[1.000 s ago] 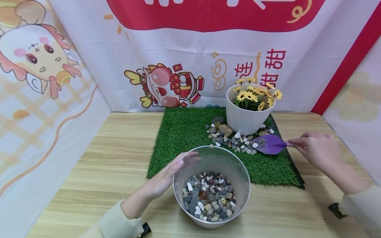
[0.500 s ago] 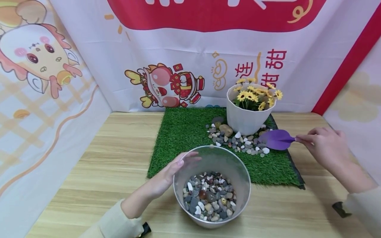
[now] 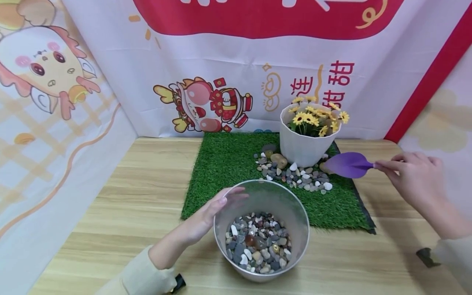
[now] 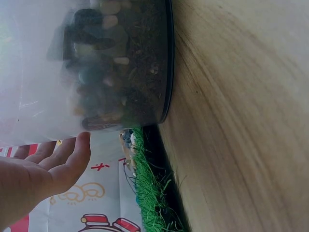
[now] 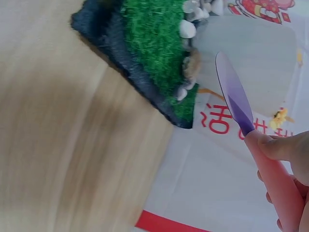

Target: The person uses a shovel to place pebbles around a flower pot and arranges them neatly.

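My right hand [image 3: 416, 176] grips the pink handle [image 5: 273, 181] of a trowel, whose purple blade [image 3: 348, 164] is raised over the right side of the grass mat, with no stones showing on it. The blade points left toward the base of a white flowerpot [image 3: 304, 145]. My left hand [image 3: 206, 215] rests with extended fingers against the outside of a clear bucket [image 3: 300, 229]. Inside lie mixed pebbles [image 3: 258, 246]; the left wrist view shows dark, soil-like bits [image 4: 145, 72] beneath them. More pebbles [image 3: 291, 174] are spread on the mat before the pot.
The green grass mat [image 3: 225, 164] lies on a wood-grain table [image 3: 140, 196], its dark right edge curling slightly. Yellow flowers [image 3: 313, 119] fill the pot. Printed cloth [image 3: 239, 57] hangs behind and along both sides. A larger brown stone [image 3: 279, 161] sits beside the pot.
My right hand has lifted the trowel and drawn it right and back from the pebbles; stones on its blade earlier are gone, and a white one lies at the pile's edge. Left hand unmoved.
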Demonstrator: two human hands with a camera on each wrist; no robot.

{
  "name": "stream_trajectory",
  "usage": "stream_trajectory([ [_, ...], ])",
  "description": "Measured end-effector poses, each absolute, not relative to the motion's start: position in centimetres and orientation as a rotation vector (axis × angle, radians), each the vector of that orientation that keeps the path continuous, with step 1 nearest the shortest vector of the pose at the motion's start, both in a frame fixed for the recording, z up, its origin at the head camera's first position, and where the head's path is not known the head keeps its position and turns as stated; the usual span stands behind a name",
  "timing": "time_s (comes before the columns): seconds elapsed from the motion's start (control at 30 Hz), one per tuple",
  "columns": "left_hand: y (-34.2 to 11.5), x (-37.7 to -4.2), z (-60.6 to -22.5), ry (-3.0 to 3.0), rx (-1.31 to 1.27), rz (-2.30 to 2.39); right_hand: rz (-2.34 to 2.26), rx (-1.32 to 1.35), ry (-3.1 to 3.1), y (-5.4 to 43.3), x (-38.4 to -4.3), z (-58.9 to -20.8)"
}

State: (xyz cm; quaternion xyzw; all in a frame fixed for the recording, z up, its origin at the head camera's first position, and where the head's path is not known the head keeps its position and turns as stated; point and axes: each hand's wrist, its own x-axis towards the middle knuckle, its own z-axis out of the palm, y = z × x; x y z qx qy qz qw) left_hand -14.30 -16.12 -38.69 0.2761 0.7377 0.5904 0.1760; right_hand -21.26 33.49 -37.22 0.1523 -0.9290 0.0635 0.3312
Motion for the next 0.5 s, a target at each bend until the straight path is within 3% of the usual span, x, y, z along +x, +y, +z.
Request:
stream_trajectory([
  [0.5,-16.3,-14.4,-38.6,2.094,0.773,1.647,0.16,0.499,-2.368,31.5,-19.5,-33.8],
])
